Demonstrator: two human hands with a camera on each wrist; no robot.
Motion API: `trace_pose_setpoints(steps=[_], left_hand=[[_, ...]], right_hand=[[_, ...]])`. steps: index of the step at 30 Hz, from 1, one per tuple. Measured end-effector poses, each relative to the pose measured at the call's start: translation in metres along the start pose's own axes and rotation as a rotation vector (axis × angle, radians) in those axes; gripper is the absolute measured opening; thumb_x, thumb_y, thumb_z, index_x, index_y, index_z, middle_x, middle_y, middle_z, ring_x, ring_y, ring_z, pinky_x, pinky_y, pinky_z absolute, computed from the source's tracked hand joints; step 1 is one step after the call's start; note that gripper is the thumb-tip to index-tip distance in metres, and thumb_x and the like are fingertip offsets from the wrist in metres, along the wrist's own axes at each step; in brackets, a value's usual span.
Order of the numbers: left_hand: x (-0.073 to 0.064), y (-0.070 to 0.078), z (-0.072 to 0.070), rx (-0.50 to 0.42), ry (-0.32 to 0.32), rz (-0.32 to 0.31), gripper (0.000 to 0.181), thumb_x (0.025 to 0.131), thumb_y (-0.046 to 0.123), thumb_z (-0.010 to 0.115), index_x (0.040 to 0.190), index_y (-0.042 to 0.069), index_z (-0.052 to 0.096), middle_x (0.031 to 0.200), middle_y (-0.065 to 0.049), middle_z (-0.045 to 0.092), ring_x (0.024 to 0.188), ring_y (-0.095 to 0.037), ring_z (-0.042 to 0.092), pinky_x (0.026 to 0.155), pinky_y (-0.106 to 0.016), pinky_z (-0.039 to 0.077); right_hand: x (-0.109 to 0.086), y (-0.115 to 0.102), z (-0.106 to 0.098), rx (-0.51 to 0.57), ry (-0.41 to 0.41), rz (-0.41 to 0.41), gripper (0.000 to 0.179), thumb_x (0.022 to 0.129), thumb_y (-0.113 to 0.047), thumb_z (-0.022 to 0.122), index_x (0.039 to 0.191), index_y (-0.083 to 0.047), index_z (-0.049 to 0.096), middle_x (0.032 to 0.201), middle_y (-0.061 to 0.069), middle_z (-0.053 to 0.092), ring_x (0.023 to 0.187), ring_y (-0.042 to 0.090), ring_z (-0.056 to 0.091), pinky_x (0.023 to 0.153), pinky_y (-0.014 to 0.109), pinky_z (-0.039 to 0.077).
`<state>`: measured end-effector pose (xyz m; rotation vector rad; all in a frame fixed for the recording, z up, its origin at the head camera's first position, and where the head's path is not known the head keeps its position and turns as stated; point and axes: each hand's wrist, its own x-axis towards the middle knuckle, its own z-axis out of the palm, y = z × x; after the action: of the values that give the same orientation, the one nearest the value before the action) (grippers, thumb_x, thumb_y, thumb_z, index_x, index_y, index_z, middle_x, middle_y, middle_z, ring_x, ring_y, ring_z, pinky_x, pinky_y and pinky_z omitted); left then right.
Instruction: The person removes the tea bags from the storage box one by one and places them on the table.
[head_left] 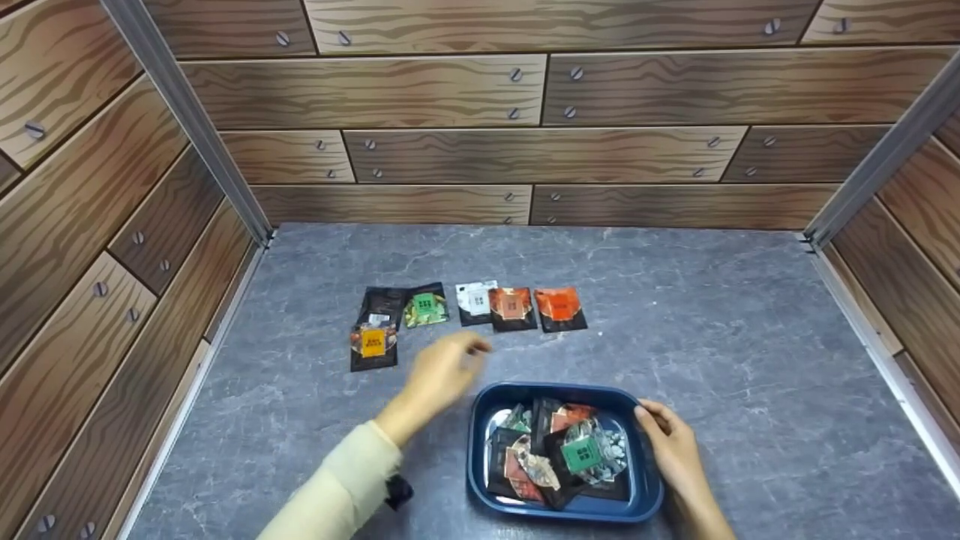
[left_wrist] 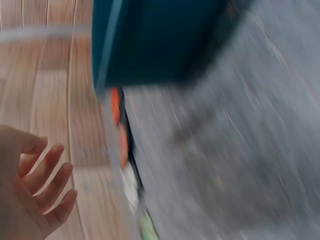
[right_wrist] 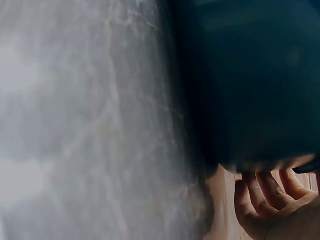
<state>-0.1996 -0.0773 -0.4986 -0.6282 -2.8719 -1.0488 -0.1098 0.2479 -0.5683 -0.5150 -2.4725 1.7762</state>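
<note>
A blue rectangular tub holds a loose pile of small flat sachets, among them a green-labelled sachet on top. My right hand grips the tub's right side near its far corner; the right wrist view shows its fingers against the outer wall. My left hand, fingers loosely bent and nothing in them, hovers left of the tub's far corner. Beyond it lie an orange-labelled sachet, a reddish-brown one, a white one, a green one and a yellow one.
A dark sachet lies between the yellow and green ones, overlapped by the yellow. A small black object shows beside the left sleeve. Wood-patterned panels wall the grey marbled table at the back and both sides.
</note>
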Motion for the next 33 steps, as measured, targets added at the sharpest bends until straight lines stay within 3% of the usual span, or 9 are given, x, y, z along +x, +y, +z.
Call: trace_pose_setpoints(steps=[7, 12, 16, 21, 27, 29, 33], left_hand=[[0.005, 0.049, 0.025, 0.107, -0.216, 0.252, 0.018, 0.096, 0.017, 0.063, 0.112, 0.013, 0.071, 0.109, 0.001, 0.071, 0.099, -0.013, 0.066, 0.089, -0.025, 0.052], [0.012, 0.072, 0.034, 0.261, -0.302, 0.429, 0.019, 0.096, 0.022, 0.064, 0.114, 0.017, 0.071, 0.11, 0.006, 0.071, 0.1, -0.01, 0.066, 0.089, -0.025, 0.051], [0.022, 0.091, 0.039, 0.327, -0.359, 0.518, 0.022, 0.097, 0.027, 0.063, 0.116, 0.02, 0.071, 0.113, 0.007, 0.07, 0.099, -0.008, 0.066, 0.087, -0.023, 0.051], [0.033, 0.114, 0.051, 0.411, -0.455, 0.602, 0.025, 0.097, 0.029, 0.063, 0.121, 0.024, 0.069, 0.118, 0.01, 0.069, 0.101, -0.006, 0.064, 0.087, -0.02, 0.05], [0.031, 0.129, 0.081, 0.629, -0.54, 0.676, 0.024, 0.095, 0.032, 0.065, 0.119, 0.034, 0.07, 0.113, 0.016, 0.067, 0.098, -0.005, 0.062, 0.078, -0.019, 0.051], [0.028, 0.13, 0.09, 0.712, -0.553, 0.685, 0.024, 0.094, 0.035, 0.066, 0.118, 0.036, 0.07, 0.114, 0.017, 0.066, 0.1, -0.005, 0.061, 0.078, -0.02, 0.051], [0.022, 0.131, 0.104, 0.846, -0.603, 0.627, 0.028, 0.09, 0.039, 0.07, 0.118, 0.039, 0.069, 0.118, 0.018, 0.064, 0.105, -0.006, 0.058, 0.084, -0.023, 0.049]], right_hand=[[-0.001, 0.0, 0.003, 0.022, 0.002, -0.009, 0.038, 0.101, -0.017, 0.058, 0.128, 0.008, 0.058, 0.125, 0.023, 0.063, 0.09, -0.007, 0.058, 0.082, 0.013, 0.046], [-0.001, 0.0, 0.003, 0.037, -0.004, -0.018, 0.036, 0.101, -0.016, 0.058, 0.127, 0.009, 0.058, 0.122, 0.023, 0.064, 0.09, -0.005, 0.058, 0.082, 0.014, 0.046], [0.0, 0.001, 0.003, 0.041, -0.003, -0.028, 0.036, 0.101, -0.015, 0.058, 0.126, 0.011, 0.058, 0.12, 0.023, 0.064, 0.089, -0.004, 0.058, 0.081, 0.014, 0.047], [0.001, 0.001, 0.003, 0.072, 0.001, -0.023, 0.035, 0.1, -0.012, 0.058, 0.126, 0.011, 0.057, 0.117, 0.021, 0.066, 0.088, -0.002, 0.059, 0.08, 0.015, 0.048], [0.001, 0.0, 0.0, 0.098, -0.023, 0.034, 0.037, 0.101, -0.016, 0.058, 0.128, 0.008, 0.057, 0.108, 0.008, 0.069, 0.085, 0.003, 0.06, 0.075, 0.018, 0.049], [0.001, 0.0, 0.0, 0.107, -0.029, 0.042, 0.038, 0.101, -0.017, 0.059, 0.129, 0.008, 0.056, 0.109, 0.008, 0.068, 0.085, 0.003, 0.06, 0.075, 0.018, 0.049], [0.002, 0.001, 0.001, 0.096, -0.025, 0.022, 0.037, 0.1, -0.016, 0.059, 0.128, 0.008, 0.057, 0.114, 0.013, 0.068, 0.087, 0.001, 0.059, 0.077, 0.017, 0.048]])
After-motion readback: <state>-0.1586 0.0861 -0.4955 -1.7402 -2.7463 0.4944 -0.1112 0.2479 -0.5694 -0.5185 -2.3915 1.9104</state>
